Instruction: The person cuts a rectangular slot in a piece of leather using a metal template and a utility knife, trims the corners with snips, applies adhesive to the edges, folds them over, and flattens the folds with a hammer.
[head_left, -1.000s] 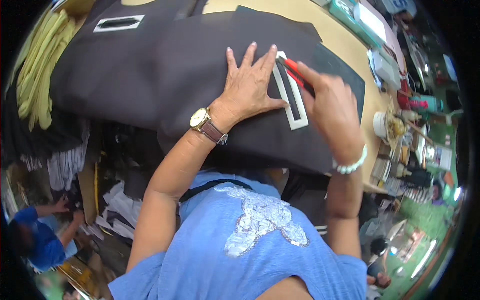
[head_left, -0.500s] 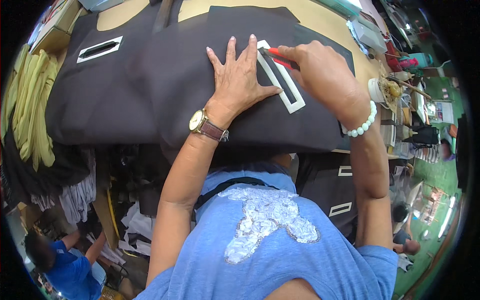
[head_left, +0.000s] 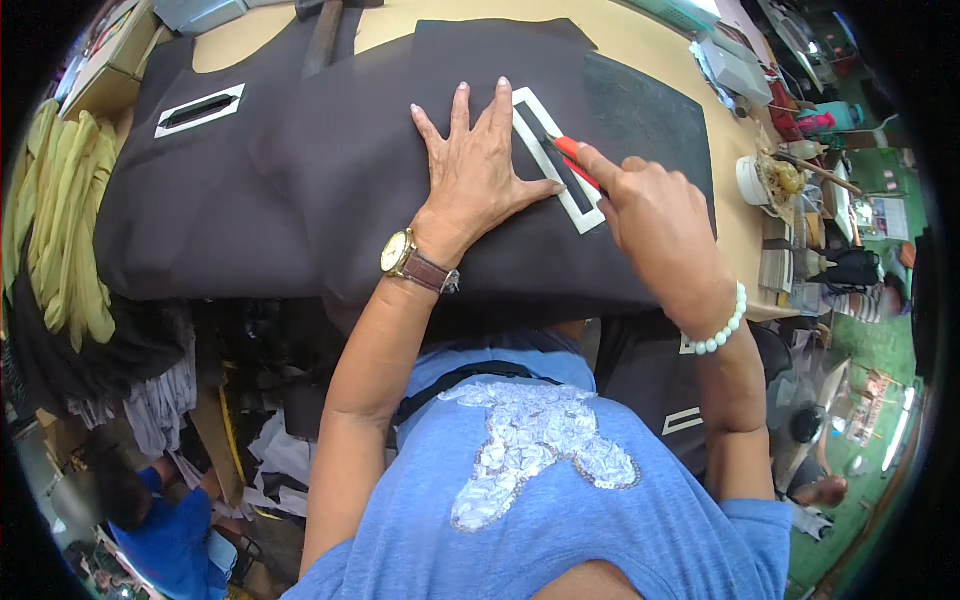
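Black fabric panel (head_left: 380, 180) lies flat on the tan worktable (head_left: 660, 50). The left hand (head_left: 480, 170), fingers spread and grasping nothing, presses the panel beside a white rectangular frame (head_left: 585, 212). The right hand (head_left: 650, 210), fingers closed around a red-handled cutter (head_left: 575, 160), sets the tip inside the frame's slot; the cut appears under way, its extent hidden. Farther left, a second white-framed slot (head_left: 200, 110) looks finished.

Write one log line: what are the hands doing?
left hand: flat on black fabric | right hand: holds red cutter at white rectangular frame
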